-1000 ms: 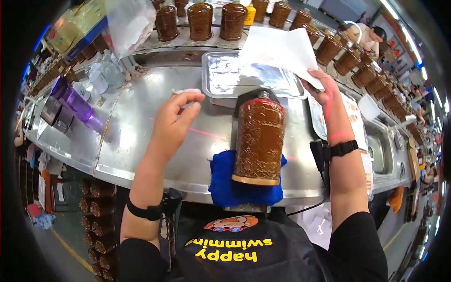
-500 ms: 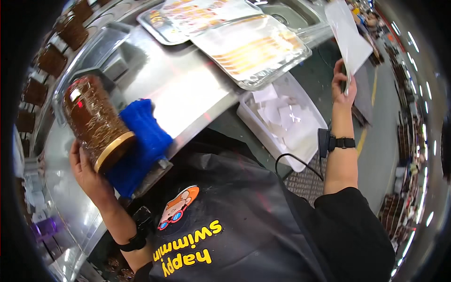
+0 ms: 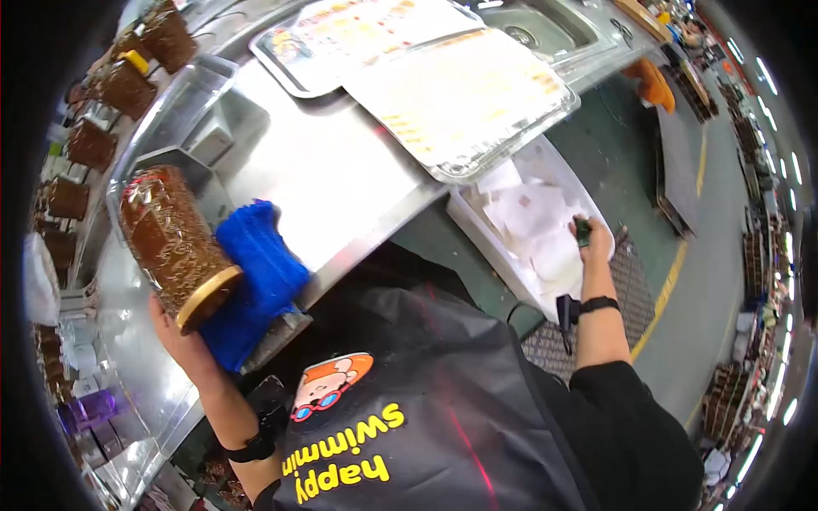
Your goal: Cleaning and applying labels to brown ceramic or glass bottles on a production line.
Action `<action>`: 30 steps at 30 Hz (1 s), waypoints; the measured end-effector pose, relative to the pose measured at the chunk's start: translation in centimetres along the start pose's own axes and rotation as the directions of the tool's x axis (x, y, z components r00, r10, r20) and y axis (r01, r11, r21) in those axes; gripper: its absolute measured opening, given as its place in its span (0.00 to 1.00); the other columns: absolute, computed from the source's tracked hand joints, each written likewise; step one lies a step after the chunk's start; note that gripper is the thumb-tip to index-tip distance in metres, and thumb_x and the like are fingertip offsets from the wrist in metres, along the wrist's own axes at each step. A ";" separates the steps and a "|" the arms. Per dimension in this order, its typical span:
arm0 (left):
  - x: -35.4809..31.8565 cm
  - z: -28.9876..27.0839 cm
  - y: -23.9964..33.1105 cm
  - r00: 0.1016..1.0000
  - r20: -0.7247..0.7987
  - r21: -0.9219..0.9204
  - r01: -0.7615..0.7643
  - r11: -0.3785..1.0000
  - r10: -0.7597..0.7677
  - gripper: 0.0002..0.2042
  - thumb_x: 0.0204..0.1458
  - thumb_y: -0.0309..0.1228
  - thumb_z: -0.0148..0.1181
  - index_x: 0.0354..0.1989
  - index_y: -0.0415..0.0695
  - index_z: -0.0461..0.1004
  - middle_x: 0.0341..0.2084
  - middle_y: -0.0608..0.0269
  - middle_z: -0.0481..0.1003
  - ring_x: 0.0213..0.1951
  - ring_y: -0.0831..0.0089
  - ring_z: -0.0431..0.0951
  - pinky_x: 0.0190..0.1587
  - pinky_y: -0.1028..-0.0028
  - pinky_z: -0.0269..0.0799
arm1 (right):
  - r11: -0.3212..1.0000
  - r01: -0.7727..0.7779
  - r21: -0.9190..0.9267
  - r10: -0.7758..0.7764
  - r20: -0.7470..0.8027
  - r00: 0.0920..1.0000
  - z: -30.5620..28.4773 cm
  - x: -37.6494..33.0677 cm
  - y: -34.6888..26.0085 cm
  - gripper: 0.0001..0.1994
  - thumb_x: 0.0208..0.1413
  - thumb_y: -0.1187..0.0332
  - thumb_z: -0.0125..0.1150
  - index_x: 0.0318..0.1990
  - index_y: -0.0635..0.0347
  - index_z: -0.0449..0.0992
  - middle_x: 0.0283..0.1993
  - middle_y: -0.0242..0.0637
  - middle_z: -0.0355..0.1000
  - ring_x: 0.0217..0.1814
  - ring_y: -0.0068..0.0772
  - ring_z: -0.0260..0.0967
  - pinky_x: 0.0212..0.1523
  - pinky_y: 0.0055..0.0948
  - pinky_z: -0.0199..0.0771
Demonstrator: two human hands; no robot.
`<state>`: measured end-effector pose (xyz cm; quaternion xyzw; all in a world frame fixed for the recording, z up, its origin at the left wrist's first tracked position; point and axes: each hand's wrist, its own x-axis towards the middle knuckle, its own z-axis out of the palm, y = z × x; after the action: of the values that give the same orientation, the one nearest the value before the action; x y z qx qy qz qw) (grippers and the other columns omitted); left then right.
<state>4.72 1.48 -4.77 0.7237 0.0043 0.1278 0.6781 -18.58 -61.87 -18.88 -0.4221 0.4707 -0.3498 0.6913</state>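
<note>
A brown patterned cylinder [image 3: 169, 243] with a gold rim and glossy clear wrap lies tilted, its rimmed end against a blue cloth [image 3: 256, 272] on the metal table. My left hand [image 3: 181, 341] supports the cylinder's near left side; its fingers are mostly hidden behind it. Over the right edge of a white plastic bin [image 3: 490, 247], my right hand [image 3: 596, 241] is closed round a small dark green object [image 3: 583, 232] whose kind I cannot make out. White paper sheets [image 3: 528, 211] lie loosely inside the bin.
Two film-covered trays, a farther one [image 3: 294, 72] and a nearer one [image 3: 477, 166], lie on the metal table [image 3: 341, 179]; the nearer overhangs its edge. A sink [image 3: 545, 25] is at the back. Clear plastic containers [image 3: 192, 89] stand far left, with brown boxes [image 3: 128, 85] beyond.
My right hand has come down and inward to the bin. The white sheet it held is out of its grasp. My left hand stays at the cylinder, its fingers now more hidden.
</note>
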 end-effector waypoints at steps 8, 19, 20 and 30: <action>-0.9 -0.3 -0.3 0.999 -0.019 0.027 -0.035 0.999 0.035 0.14 0.61 0.32 0.46 0.50 0.35 0.66 0.43 0.60 0.70 0.46 0.74 0.69 0.52 0.74 0.63 | 1.000 0.021 -0.004 -0.005 0.895 0.445 25.7 -19.7 -8.9 0.04 0.58 0.74 0.48 0.39 0.64 0.67 0.43 0.58 0.71 0.44 0.51 0.73 0.32 0.40 0.82; -5.8 -2.0 1.0 0.983 -0.112 0.261 -0.114 0.959 0.147 0.15 0.55 0.28 0.52 0.50 0.39 0.67 0.42 0.50 0.71 0.44 0.58 0.72 0.47 0.68 0.67 | -0.030 0.988 0.150 -0.401 0.904 -0.150 35.8 -26.6 -0.1 0.19 0.50 0.76 0.58 0.52 0.63 0.69 0.58 0.50 0.59 0.61 0.51 0.54 0.58 0.41 0.58; -6.1 -2.2 1.4 0.993 -0.113 0.259 -0.012 0.966 0.042 0.15 0.54 0.28 0.53 0.50 0.39 0.67 0.42 0.51 0.71 0.43 0.58 0.72 0.46 0.68 0.67 | 0.058 0.988 0.145 -0.412 0.905 -0.109 34.8 -26.9 0.2 0.20 0.50 0.77 0.57 0.52 0.64 0.68 0.59 0.51 0.59 0.61 0.52 0.54 0.60 0.41 0.54; -5.2 -2.8 2.0 0.934 0.044 0.383 -0.344 0.858 0.355 0.16 0.50 0.30 0.56 0.47 0.40 0.68 0.39 0.51 0.72 0.41 0.53 0.68 0.47 0.63 0.63 | -0.071 0.982 0.176 -0.319 0.929 -0.190 30.6 -26.8 1.2 0.13 0.56 0.70 0.50 0.45 0.68 0.71 0.51 0.51 0.62 0.54 0.50 0.60 0.55 0.40 0.59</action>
<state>-1.18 3.11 -3.64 0.8293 -0.0925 0.2553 0.4884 2.10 -29.95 -4.32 -0.9275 -0.2003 -0.2529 0.1889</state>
